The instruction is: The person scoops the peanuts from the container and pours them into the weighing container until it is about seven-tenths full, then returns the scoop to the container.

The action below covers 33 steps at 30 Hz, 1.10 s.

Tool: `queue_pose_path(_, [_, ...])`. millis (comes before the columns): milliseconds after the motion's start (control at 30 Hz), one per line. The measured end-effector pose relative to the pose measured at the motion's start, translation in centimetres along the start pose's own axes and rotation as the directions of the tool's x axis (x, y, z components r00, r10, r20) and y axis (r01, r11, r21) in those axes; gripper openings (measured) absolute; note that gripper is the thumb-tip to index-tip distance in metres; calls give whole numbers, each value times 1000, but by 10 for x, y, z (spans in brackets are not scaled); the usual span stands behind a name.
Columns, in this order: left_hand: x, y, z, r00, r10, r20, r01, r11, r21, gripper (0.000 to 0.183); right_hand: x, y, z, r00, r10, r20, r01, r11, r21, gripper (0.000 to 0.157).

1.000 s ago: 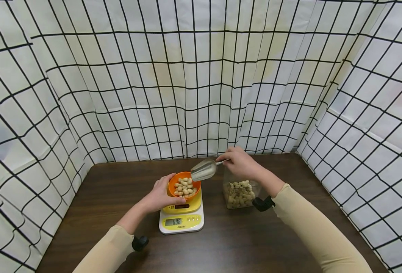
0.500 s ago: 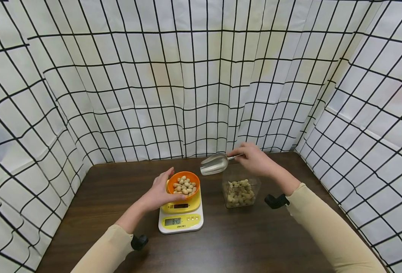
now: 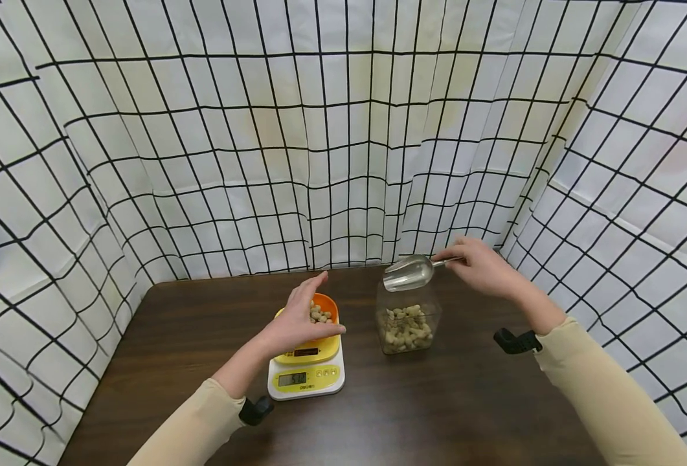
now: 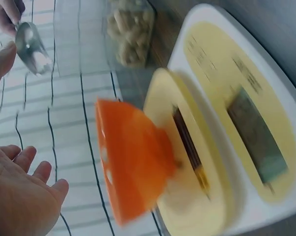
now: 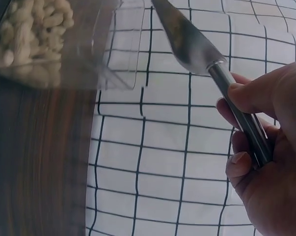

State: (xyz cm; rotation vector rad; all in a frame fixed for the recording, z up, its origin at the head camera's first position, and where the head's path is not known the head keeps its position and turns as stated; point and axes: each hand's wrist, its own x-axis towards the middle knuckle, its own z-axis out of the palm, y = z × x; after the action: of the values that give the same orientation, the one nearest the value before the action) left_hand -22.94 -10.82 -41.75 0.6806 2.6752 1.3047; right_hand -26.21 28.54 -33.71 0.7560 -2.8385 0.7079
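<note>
An orange bowl (image 3: 328,303) holding peanuts (image 3: 318,314) sits on the yellow platform of a kitchen scale (image 3: 330,383). Digits on its display are too blurred to read surely. My left hand (image 3: 304,320) hovers over the bowl's left side, thumb and fingers spread; in the left wrist view a gap separates this hand (image 4: 25,191) from the bowl (image 4: 133,162). My right hand (image 3: 483,268) grips the handle of a metal scoop (image 3: 408,273), which is tilted above a clear plastic container (image 3: 433,317). The right wrist view shows fingers curled round the scoop's handle (image 5: 241,115).
Unshelled peanuts (image 3: 407,329) fill the lower part of the clear container, to the right of the scale. Both stand on a dark wooden table (image 3: 413,408). White cloth (image 3: 343,162) with a black grid encloses the table's back and sides.
My right hand has carried the scoop rightward, from beside the bowl to above the clear container. My left hand has come off the bowl and shifted rightward over it. The scale's reading has changed.
</note>
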Motion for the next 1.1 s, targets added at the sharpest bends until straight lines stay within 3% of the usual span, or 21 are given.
queue_pose_path(233, [17,23,27,997,31,74,-30,999,-11,114,-4,7,6,997,-75,24,77,992,-96,25])
queue_pose_path(600, [48,30,73,984,-51,170,57,998,-31,116,3,0,36,990,-85,113,114,953,-279,22])
queue_pose_path(933, [62,28,88,981,-95,167,103,994,-43,113,11,-6,52,986,-123,116,160,902,-402,21])
queue_pose_path(1100, [65,29,90,983,-104,150,112,993,-47,109,10,-2,58,975,-164,152,211,897,-388,21])
